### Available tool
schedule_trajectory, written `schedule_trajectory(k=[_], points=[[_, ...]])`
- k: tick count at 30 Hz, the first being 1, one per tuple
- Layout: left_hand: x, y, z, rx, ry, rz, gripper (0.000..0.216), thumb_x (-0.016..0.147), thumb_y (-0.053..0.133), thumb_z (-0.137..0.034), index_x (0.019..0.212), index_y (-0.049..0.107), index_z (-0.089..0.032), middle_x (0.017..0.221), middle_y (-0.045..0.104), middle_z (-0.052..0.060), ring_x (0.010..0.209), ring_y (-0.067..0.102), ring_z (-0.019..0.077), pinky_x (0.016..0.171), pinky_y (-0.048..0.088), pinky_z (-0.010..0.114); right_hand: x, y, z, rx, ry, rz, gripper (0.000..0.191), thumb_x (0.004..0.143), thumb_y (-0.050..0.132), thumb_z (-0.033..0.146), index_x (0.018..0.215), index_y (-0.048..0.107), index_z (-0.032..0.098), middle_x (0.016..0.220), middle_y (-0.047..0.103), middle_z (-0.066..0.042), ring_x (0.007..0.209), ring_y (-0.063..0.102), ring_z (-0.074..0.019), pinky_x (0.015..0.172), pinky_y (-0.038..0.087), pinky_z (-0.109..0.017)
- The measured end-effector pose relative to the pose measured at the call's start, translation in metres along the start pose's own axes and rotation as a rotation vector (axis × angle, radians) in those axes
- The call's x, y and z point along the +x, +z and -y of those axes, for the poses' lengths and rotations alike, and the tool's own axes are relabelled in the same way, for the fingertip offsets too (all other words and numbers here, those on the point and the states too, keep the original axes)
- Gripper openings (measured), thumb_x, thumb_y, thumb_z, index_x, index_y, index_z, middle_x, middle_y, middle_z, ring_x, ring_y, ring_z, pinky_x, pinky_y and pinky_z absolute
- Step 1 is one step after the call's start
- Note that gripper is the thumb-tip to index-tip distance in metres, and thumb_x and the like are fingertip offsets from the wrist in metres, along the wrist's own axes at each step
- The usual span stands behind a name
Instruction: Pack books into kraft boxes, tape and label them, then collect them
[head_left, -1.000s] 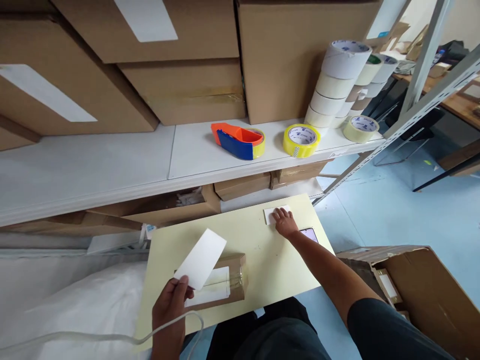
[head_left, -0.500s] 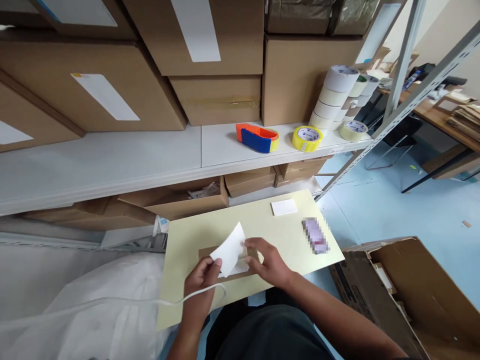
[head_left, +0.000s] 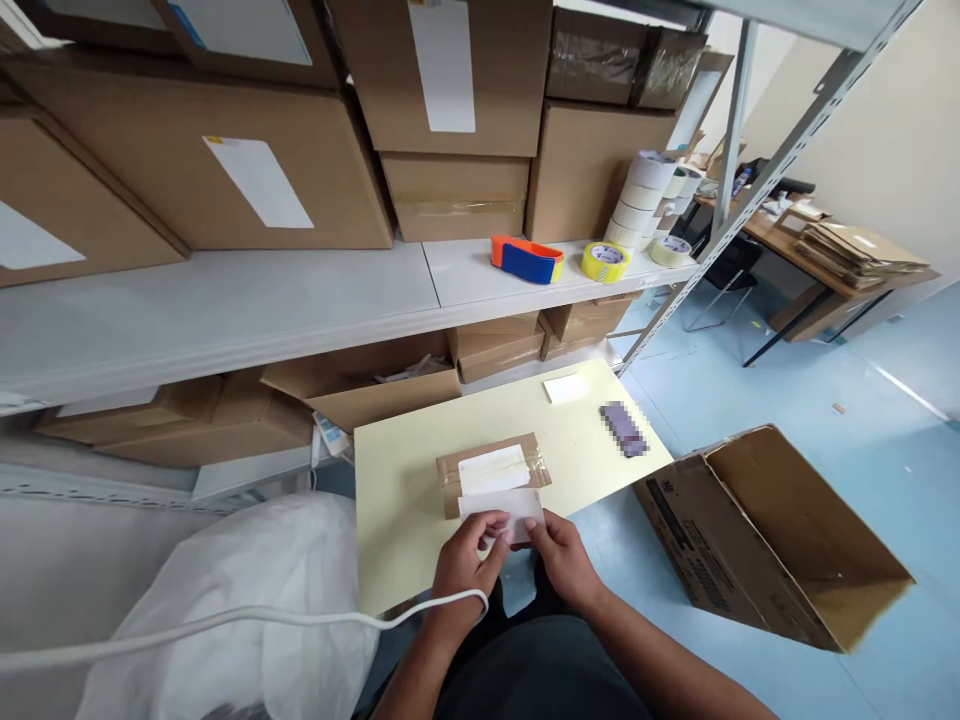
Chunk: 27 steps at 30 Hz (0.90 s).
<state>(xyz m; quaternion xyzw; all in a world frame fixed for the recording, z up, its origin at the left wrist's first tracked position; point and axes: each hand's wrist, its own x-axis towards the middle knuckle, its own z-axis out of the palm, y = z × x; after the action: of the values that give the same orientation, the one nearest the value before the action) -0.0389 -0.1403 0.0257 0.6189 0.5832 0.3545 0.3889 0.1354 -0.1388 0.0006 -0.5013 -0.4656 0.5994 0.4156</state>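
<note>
My left hand (head_left: 474, 558) and my right hand (head_left: 564, 560) are both closed on a small white sheet of paper (head_left: 480, 503), which looks like a label. They hold it near the front edge of a pale yellow table (head_left: 401, 540). Just beyond the sheet lies a flat brown parcel (head_left: 448, 474), its right end covered with shiny tape. A white label (head_left: 495, 468) is on top of the parcel, and the held sheet overlaps the parcel's near edge in view. A white cable (head_left: 330, 617) runs across to my left wrist.
White cards or labels (head_left: 566, 388) and a blurred-out, phone-shaped object (head_left: 624, 428) lie on the table. The shelf (head_left: 315, 290) carries cartons (head_left: 292, 170), an orange-and-blue tape dispenser (head_left: 527, 262) and tape rolls (head_left: 605, 262). An open carton (head_left: 750, 560) stands at right, a white sack (head_left: 247, 590) at left.
The white sheet has come down off the parcel toward me, and both hands now grip its near edge. The parcel and its label show more fully. My view has shifted.
</note>
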Motion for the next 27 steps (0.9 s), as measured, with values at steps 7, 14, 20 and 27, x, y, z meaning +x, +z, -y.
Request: schedule_trajectory(k=[7,14,20,27], points=[[-0.025,-0.014,0.036,0.471,0.334,-0.234,0.056,0.079,0.077,-0.039,0.131,0.063,-0.024,0.145,0.059,0.012,0.133,0.055,0.0333,0.111,0.047,0.05,-0.016,0.009,-0.007,0.088,0.054,0.009,0.051,0.086,0.065,0.068,0.09,0.072,0.018,0.085,0.07,-0.006,0.082,0.071,-0.0249,0.078,0.059,-0.04],[-0.035,-0.013,0.03,0.564,0.391,-0.158,0.083,0.077,0.079,-0.035,0.151,0.044,-0.025,0.146,0.059,0.012,0.136,0.054,0.0326,0.115,0.044,0.049,-0.019,0.006,0.007,0.114,0.109,0.052,0.052,0.08,0.07,0.07,0.081,0.072,0.018,0.077,0.068,-0.004,0.074,0.064,-0.0209,0.079,0.059,-0.041],[-0.032,-0.011,0.028,0.53,0.409,-0.137,0.072,0.081,0.074,-0.034,0.148,0.047,-0.027,0.144,0.061,0.01,0.133,0.057,0.0313,0.111,0.048,0.048,-0.025,-0.003,0.019,0.208,0.162,0.092,0.049,0.079,0.073,0.068,0.082,0.073,0.019,0.081,0.071,-0.005,0.079,0.068,-0.0238,0.083,0.059,-0.044],[-0.037,-0.021,0.032,0.555,0.429,-0.119,0.069,0.083,0.075,-0.05,0.144,0.053,-0.026,0.146,0.06,0.011,0.132,0.056,0.0314,0.11,0.049,0.046,-0.028,-0.011,0.025,0.183,0.178,0.082,0.045,0.079,0.075,0.064,0.081,0.072,0.019,0.079,0.07,-0.003,0.077,0.066,-0.0211,0.082,0.057,-0.04]])
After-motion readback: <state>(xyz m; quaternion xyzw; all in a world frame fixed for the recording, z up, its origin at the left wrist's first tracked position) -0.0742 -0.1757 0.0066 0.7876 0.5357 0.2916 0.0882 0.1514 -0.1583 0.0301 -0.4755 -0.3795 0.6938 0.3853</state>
